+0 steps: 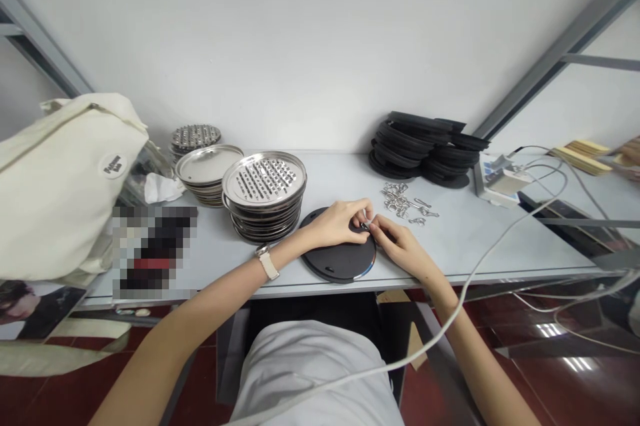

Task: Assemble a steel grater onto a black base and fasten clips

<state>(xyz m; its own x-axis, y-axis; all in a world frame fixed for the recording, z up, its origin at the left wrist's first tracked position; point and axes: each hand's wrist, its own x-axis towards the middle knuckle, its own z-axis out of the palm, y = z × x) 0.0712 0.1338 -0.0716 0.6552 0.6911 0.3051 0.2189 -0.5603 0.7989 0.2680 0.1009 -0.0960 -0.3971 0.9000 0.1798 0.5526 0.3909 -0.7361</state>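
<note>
Head view, only one. Black disc [330, 261] flat on the table [500, 249], close to the front edge, just right of the grater stack [265, 179]. Small metal clip [365, 225] at the disc's far right rim, mostly hidden by fingers.

Right hand [400, 245]: fingertips look pinched on the clip. Left hand [345, 223]: curled over the disc, thumb and fingers bent in at the clip; can't tell if it grips it or only steadies.

Risks, my read:
- Clip slips: tiny part, fingertip hold only, fingers crowd the spot. Could pop off the front edge.
- Disc skids or tips if pushed toward the person; little table left there.
- Grater stack sits just beside the left forearm; an elbow swing could topple it.
- White cable [480, 266] crosses in front of the right forearm; could snag as the arm moves.
- Loose clips [399, 201] near the right hand; a careless sweep scatters them.
</note>
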